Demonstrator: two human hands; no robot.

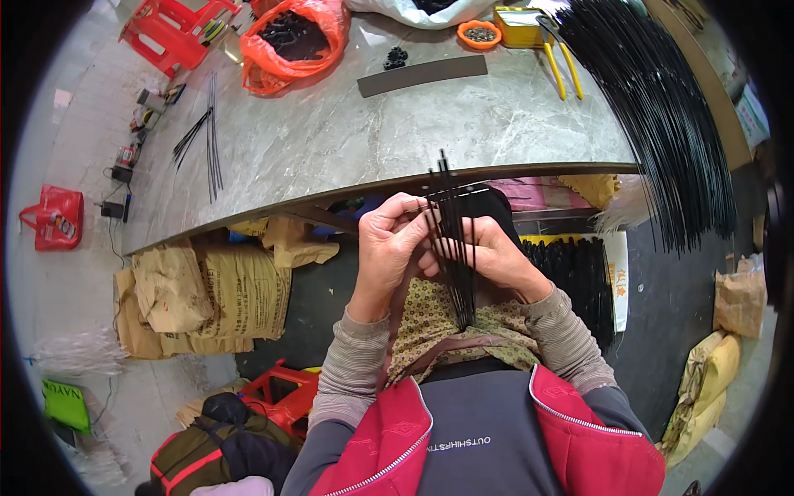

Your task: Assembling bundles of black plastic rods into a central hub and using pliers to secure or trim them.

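Note:
A bundle of thin black rods (447, 183) stands roughly upright over my lap, its lower ends resting by the patterned cloth (413, 318). My right hand (499, 258) is closed round the middle of the bundle from the right. From the other side, my left hand (387, 234) pinches at the rods with thumb and forefinger, its remaining fingers curled. A thin pale strip crosses the bundle just above my fingers; whether it is a separate piece or a glinting rod, I cannot tell.
The grey marble-patterned table (289, 140) spans the far side, bearing a few loose rods (213, 140), a red bag (331, 58), yellow-handled pliers (564, 70), an orange bowl (479, 35) and a large rod pile (653, 107). Brown sacks (240, 289) lie below left.

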